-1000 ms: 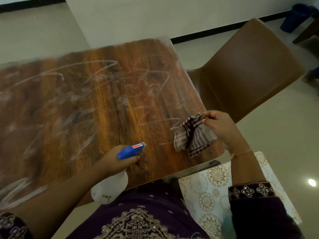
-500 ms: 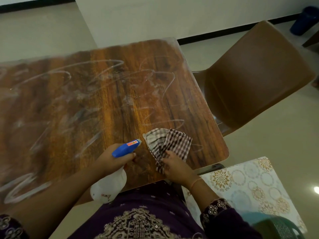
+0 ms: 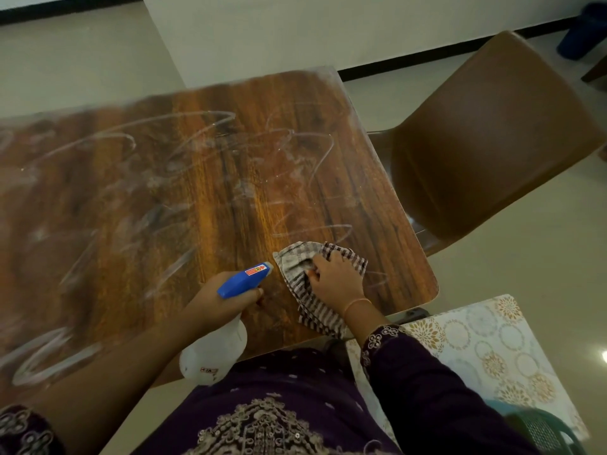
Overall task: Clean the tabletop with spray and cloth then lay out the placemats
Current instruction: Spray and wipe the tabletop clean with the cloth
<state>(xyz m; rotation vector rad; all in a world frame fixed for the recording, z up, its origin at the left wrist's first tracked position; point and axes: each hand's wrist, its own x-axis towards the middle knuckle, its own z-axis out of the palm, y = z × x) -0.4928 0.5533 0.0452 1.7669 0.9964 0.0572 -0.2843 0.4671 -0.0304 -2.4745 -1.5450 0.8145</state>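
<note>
The wooden tabletop (image 3: 203, 192) is covered in white streaks and smears. My left hand (image 3: 213, 298) grips a white spray bottle (image 3: 215, 353) with a blue trigger head (image 3: 244, 279), held at the table's near edge with the nozzle facing the cloth. My right hand (image 3: 335, 279) presses down on a brown-and-white checked cloth (image 3: 297, 267) that lies flat near the table's near right corner. A patterned placemat (image 3: 476, 343) with gold and blue circles lies low at the right, off the table.
A brown chair (image 3: 492, 136) stands at the table's right side. A teal plastic seat edge (image 3: 538, 425) shows under the placemat at the bottom right. A dark blue bin (image 3: 581, 31) stands by the far wall.
My right hand brought the cloth from the table's right edge down onto the surface beside the spray nozzle and now presses it flat. The left hand with the bottle has hardly moved.
</note>
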